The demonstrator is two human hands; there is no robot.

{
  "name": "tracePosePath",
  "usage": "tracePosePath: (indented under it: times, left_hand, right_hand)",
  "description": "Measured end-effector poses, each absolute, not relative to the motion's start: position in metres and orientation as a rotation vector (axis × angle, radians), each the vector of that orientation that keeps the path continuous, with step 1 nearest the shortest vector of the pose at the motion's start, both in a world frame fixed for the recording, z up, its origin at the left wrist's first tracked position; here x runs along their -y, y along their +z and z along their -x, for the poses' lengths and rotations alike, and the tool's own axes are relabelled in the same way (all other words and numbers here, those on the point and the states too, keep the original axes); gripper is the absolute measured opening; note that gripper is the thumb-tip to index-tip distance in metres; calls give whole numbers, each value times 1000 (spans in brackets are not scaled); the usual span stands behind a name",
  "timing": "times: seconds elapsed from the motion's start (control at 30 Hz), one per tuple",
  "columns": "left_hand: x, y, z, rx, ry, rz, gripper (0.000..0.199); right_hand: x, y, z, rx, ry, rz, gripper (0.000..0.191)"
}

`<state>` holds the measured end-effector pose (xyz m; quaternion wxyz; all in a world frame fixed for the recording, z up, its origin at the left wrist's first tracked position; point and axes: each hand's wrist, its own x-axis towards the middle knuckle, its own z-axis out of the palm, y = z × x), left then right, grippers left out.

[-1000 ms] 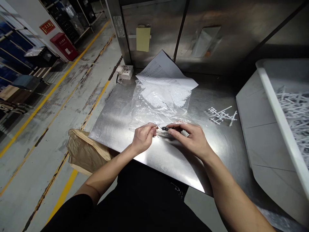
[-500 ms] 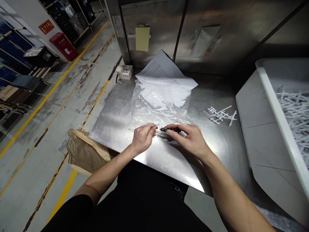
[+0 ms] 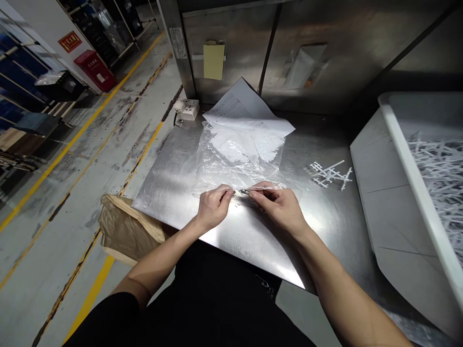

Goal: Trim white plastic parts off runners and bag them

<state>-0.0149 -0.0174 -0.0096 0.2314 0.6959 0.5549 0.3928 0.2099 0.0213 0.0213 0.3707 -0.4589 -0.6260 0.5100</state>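
Note:
My left hand (image 3: pixel 216 206) is closed in a pinch above the metal table (image 3: pixel 168 185); what its fingertips hold is too small to name. Close to its right, my right hand (image 3: pixel 278 205) grips a small dark metal tool (image 3: pixel 245 192), whose tip points at the left fingertips. Just beyond both hands lies a clear plastic bag (image 3: pixel 235 166) with small white pieces inside. A printed paper sheet (image 3: pixel 246 108) rests over the bag's far end. White branched plastic parts (image 3: pixel 331 174) lie in a loose pile to the right.
A large white bin (image 3: pixel 394 207) full of thin white parts stands at the right. A power socket (image 3: pixel 188 109) sits at the table's back left corner. A brown bag (image 3: pixel 132 226) hangs by the left edge.
My right hand's fingers have closed in more around the tool, and the hand has shifted slightly left. My left hand has hardly moved. The view has shifted slightly.

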Motion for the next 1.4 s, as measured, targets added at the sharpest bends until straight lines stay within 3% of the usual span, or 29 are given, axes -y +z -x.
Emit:
tracePosePath:
  times: [0.53, 0.73, 0.87, 1.03, 1.1, 1.17, 1.27, 1.33, 1.4]
  left_hand:
    - [32, 3, 14, -1163, 1246, -2094, 28]
    - [53, 15, 32, -1100, 1367, -2239, 17]
    - [98, 13, 110, -1699, 1446, -2233, 14]
    - [202, -17, 257, -2873, 1344, -1403, 42]
    - [237, -33, 303, -3037, 1115, -1142, 43]
    - [259, -47, 333, -3022, 651, -1006, 39]
    - [257, -53, 347, -2962, 238, -1033, 41]
    - [230, -42, 340, -3046, 319, -1169, 44]
    - [187, -17, 319, -3049, 622, -1433, 42]
  right_hand:
    - [-31, -2, -197, 1286, 1291, 1116, 39]
    - [-32, -6, -199, 1294, 1285, 1127, 41]
    - [-30, -9, -200, 1306, 1258, 1157, 40]
    - [-30, -14, -196, 1356, 1231, 1159, 46]
    - [-31, -16, -195, 1394, 1214, 1166, 47]
    - [-32, -17, -195, 1419, 1196, 1170, 46]
    - [-33, -19, -194, 1423, 1178, 1157, 45]
    - [-34, -19, -193, 1434, 1166, 1143, 43]
    - [-34, -18, -192, 1452, 1149, 1134, 40]
